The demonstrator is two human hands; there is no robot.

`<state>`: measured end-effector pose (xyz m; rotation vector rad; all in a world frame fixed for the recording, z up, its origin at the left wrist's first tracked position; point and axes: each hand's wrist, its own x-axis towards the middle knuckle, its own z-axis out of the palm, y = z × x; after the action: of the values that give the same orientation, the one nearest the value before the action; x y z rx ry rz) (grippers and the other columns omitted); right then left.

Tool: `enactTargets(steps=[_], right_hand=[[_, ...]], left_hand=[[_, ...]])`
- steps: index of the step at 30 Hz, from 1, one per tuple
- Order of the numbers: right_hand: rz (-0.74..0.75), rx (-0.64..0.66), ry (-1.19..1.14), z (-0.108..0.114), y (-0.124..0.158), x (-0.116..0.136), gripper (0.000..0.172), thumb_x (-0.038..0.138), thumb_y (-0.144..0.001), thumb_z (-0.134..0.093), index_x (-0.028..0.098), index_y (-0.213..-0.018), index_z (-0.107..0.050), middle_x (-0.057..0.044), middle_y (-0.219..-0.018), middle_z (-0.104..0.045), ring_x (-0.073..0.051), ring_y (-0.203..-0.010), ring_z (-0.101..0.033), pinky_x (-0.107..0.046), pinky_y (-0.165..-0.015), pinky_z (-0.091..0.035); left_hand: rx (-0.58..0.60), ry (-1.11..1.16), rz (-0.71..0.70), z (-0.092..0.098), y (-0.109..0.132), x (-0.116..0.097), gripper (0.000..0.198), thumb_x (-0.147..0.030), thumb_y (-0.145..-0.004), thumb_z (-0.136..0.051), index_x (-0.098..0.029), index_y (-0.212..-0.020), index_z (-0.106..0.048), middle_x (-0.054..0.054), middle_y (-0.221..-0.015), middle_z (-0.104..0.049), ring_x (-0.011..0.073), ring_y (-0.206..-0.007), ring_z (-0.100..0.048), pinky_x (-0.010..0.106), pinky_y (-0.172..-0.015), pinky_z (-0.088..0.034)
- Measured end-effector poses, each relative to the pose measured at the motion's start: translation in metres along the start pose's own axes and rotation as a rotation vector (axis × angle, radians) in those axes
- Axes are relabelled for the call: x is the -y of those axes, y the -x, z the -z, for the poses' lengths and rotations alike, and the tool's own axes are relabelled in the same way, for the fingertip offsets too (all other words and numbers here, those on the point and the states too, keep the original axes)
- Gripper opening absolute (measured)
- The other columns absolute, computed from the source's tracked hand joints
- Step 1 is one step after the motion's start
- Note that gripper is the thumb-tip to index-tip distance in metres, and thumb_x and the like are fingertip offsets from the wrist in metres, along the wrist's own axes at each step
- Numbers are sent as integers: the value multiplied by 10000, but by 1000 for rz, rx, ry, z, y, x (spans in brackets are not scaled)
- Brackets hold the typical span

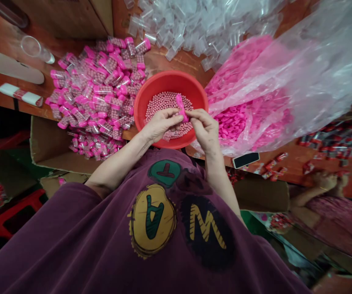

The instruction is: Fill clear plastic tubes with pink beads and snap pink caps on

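Hands pinch a pink plastic piece — above a red basin.

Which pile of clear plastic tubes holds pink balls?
The pink-capped pile left of the red plastic basin; the clear tubes at the top look empty and uncapped.
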<state>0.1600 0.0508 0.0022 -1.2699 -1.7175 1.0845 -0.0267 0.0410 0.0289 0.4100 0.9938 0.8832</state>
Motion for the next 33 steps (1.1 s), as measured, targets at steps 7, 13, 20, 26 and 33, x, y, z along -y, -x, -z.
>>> enactTargets(steps=[7,13,20,26,33], right_hand=[[-126,31,-185,-9,-23,-3,598,776,-1096,-490,315,-1382,-740,-48,-1126,-821,-228,-1120,-785,-481,-1058,-691],[27,102,60,-1,3,12,642,733,-975,-744,333,-1472,-681,-102,-1552,-700,-340,-1505,-628,-637,-1306,-523],[66,98,268,-12,7,-12,859,649,-839,-900,272,-1549,-599,-177,-1594,-648,-440,-1515,-589,-758,-1329,-432],[76,56,313,-13,10,-19,766,422,-848,-877,279,-1552,-609,-163,-1502,-689,-439,-1442,-614,-801,-1296,-439],[49,94,417,-27,16,-31,730,353,-832,-807,217,-1519,-601,-180,-1417,-673,-458,-1390,-591,-811,-1247,-433]], left_hand=[[102,39,135,5,-5,4,141,-184,-875,-895,-147,-803,-779,5,-749,-745,85,-675,-637,229,-736,-533],[-61,294,255,-1,-11,2,217,-195,-1046,-685,-163,-844,-758,7,-701,-712,94,-606,-607,231,-637,-514],[-57,348,321,-9,-14,8,247,-237,-1085,-663,-157,-871,-758,19,-720,-723,114,-659,-661,239,-691,-571],[-23,130,134,-7,-2,14,130,-252,-946,-882,-164,-979,-793,11,-871,-771,107,-782,-698,230,-790,-569],[-54,-96,5,-6,-2,23,23,-149,-964,-783,-147,-968,-806,3,-878,-778,112,-831,-687,223,-854,-547]])
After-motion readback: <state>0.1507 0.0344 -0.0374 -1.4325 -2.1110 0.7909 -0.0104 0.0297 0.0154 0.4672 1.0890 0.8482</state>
